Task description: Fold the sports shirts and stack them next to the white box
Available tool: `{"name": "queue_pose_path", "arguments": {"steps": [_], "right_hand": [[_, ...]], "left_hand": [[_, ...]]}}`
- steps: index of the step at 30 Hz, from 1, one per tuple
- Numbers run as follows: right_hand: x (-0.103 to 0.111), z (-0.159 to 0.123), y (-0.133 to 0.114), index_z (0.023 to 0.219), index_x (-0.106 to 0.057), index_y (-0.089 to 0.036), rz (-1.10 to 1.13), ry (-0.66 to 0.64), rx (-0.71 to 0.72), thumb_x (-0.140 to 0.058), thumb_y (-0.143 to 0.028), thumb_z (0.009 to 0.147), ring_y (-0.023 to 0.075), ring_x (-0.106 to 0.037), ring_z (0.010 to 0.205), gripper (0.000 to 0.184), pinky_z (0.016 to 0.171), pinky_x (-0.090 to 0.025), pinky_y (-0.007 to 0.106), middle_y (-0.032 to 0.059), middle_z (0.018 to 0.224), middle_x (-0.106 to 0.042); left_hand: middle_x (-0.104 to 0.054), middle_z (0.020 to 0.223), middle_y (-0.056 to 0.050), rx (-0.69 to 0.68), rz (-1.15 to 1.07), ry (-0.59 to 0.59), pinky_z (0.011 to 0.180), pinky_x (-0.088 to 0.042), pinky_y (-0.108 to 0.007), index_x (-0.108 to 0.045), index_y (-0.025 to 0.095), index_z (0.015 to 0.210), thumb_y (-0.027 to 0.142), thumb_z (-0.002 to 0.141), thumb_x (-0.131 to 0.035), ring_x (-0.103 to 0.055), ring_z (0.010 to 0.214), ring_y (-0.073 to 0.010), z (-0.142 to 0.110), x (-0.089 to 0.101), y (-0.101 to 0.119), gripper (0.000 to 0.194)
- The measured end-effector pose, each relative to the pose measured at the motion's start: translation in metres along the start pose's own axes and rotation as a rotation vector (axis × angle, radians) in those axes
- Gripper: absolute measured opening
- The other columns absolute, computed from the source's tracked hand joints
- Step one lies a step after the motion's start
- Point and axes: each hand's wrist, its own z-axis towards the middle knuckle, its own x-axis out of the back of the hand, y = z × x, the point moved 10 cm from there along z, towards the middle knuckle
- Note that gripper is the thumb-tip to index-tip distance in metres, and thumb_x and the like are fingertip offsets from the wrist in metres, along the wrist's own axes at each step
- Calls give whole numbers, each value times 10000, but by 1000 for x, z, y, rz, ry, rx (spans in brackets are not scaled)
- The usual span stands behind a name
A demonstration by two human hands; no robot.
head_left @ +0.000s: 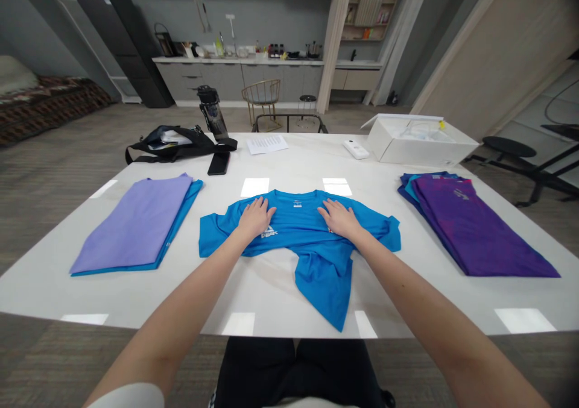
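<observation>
Resting flat on the blue T-shirt (296,222), your left hand (257,217) and right hand (340,218) lie open, palms down, one on each side of its neckline. The shirt spreads across the middle of the desk (253,290), with one crumpled corner pointing toward the near edge. To the left lies a folded lilac garment (140,221) over a blue one; to the right, a purple garment (484,233) tops a folded stack, and a white box (407,149) stands beyond, at the far side.

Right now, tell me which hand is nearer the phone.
Left. The left hand rests on the shirt, to the right of the phone and closer to the table's front edge; the right hand rests on the shirt too, farther right.
</observation>
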Motion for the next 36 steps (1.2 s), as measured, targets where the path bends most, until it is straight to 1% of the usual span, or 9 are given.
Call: {"name": "queue_pose_path", "arguments": {"steps": [3, 9, 15, 21, 23, 25, 28, 32, 36], "right_hand": [[-8, 14, 7, 1640, -280, -284, -30, -37, -34, -213, -662, 1034, 342, -140, 1581, 717, 1188, -106, 759, 53, 1722, -179], [-7, 52, 19, 1665, -157, -336, -66, -51, -78, -162, -771, 971, 367, -52, 1587, 820, 1172, -45, 790, 16, 1738, -75], [0, 91, 24, 1669, -139, -324, -82, -17, -96, -126, -778, 960, 358, -39, 1588, 842, 1173, -26, 787, 16, 1739, -72], [11, 129, 29, 1667, -168, -300, -47, 10, -101, -180, -794, 954, 358, -67, 1579, 867, 1182, -1, 772, 26, 1738, -105], [18, 141, 31, 1647, -252, -297, -6, 33, -103, -164, -762, 976, 368, -139, 1560, 821, 1183, -47, 770, 47, 1728, -177], [35, 153, 35, 1603, -356, -279, 12, 135, -111, -149, -661, 1028, 369, -261, 1508, 721, 1166, -143, 763, 96, 1685, -297], [63, 170, 43, 1483, -515, -235, -68, 287, -84, -292, -492, 1061, 373, -398, 1393, 542, 1111, -294, 706, 171, 1546, -463], [63, 197, 60, 1220, -677, -225, -118, 189, -46, -504, -437, 1004, 377, -464, 1294, 349, 1038, -398, 633, 171, 1364, -561], [62, 216, 76, 1100, -692, -215, -78, 148, -61, -529, -427, 985, 362, -513, 1228, 291, 986, -447, 576, 160, 1275, -593]], "left_hand": [[-218, 1700, -178, 23, -55, -62, 1248, -216, -545, -310, 81, 1606, 529, 1064, -187, -193, 1577, -351, 13, -11, -8, 714], [-172, 1718, -109, 40, -110, -46, 1279, -142, -531, -272, 164, 1633, 590, 1033, -177, -139, 1596, -297, 49, -11, -11, 742], [-154, 1723, -104, 39, -106, -40, 1287, -123, -523, -243, 127, 1639, 541, 1033, -182, -129, 1598, -294, 94, -9, -9, 737], [-164, 1725, -97, 53, -74, -22, 1286, -117, -506, -253, 144, 1635, 487, 1046, -211, -121, 1600, -289, 139, -5, -7, 683], [-254, 1703, -120, 38, -57, 20, 1267, -169, -521, -311, 143, 1609, 411, 1051, -246, -214, 1574, -312, 152, 2, -5, 623], [-405, 1626, -161, 45, -38, 127, 1218, -254, -529, -367, 145, 1574, 342, 1047, -288, -370, 1490, -336, 164, 15, -8, 568], [-559, 1448, -192, 87, -16, 242, 1109, -363, -536, -480, 164, 1481, 344, 1042, -364, -497, 1336, -360, 180, 32, -21, 488], [-617, 1300, -159, 7, -9, 158, 1041, -401, -532, -650, 194, 1205, 410, 1034, -448, -526, 1250, -355, 203, 27, -29, 342], [-630, 1235, -145, -72, 36, 143, 1026, -400, -500, -658, 184, 1061, 362, 1041, -442, -538, 1214, -329, 220, 27, -27, 280]]}}
